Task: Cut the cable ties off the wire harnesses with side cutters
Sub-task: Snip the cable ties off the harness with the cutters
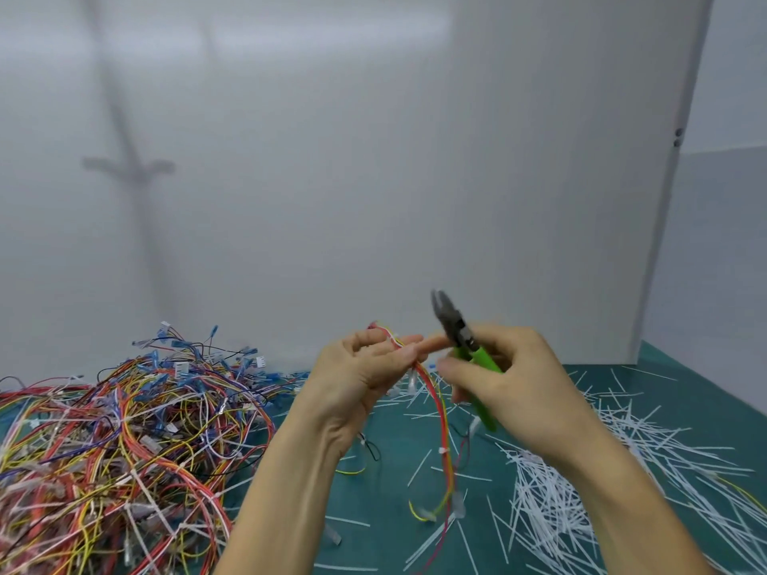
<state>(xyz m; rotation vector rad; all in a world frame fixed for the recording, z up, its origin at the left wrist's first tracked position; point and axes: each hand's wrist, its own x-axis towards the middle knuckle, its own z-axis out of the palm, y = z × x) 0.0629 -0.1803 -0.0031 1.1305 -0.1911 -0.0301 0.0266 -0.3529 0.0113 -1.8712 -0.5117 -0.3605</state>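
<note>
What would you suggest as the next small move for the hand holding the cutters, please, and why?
Probably tilt the side cutters down toward the white cable tie lower on the wire harness. The right hand grips them with the tips pointing up, clear of the wires, while the left hand holds the harness aloft with that tie uncut.

A big pile of wires (pixel 116 450) filled the left side of the mat (pixel 386 508) and blocked the way low down there. A heap of cut ties (pixel 581 491) covered the right side. Between them was a strip of mat with only a few loose ties. The harness (pixel 442 429) hung down into that strip from the left hand (pixel 365 367). The right hand (pixel 510 379) held the cutters (pixel 460 338) just beside it. A white wall (pixel 373 180) closed off the back. The air above the pile and the heap was open.
</note>
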